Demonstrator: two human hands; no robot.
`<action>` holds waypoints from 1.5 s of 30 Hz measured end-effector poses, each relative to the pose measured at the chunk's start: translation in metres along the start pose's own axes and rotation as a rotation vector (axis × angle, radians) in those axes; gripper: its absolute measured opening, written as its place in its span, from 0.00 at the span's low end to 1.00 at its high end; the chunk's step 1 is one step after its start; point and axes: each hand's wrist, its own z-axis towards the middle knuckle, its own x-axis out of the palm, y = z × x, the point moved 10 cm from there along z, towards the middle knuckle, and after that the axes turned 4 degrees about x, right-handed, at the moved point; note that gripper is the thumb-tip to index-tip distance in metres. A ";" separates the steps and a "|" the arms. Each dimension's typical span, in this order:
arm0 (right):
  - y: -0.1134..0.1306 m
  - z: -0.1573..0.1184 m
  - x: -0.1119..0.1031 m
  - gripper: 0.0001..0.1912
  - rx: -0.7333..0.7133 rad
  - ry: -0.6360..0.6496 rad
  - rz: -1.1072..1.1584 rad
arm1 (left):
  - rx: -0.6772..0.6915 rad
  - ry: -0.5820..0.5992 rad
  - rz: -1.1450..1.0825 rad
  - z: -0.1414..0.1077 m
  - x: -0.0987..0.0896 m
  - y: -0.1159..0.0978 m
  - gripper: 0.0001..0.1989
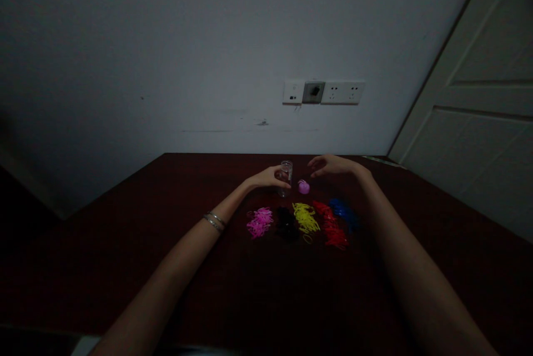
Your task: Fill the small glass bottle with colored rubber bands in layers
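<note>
Clear uncapped jar (286, 167): standing upright, long axis vertical; left hand (268, 178) is closing round its side. Pink cap (303, 187): lying just right of it, between the hands. Right hand (328, 165): hovering half open, apparently empty, fingers bending leftward. Elastic bands (306, 218): lying in five heaps nearby.
</note>
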 end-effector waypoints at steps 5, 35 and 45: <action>0.032 -0.027 -0.034 0.24 0.000 -0.111 -0.061 | -0.047 0.104 0.072 -0.010 -0.023 -0.012 0.33; 0.175 -0.034 0.153 0.20 -0.351 0.269 -0.449 | -0.051 -0.179 0.447 -0.053 -0.054 -0.018 0.26; 0.176 -0.030 0.155 0.21 -0.365 0.218 -0.446 | 0.036 -0.149 0.045 -0.008 -0.013 -0.010 0.23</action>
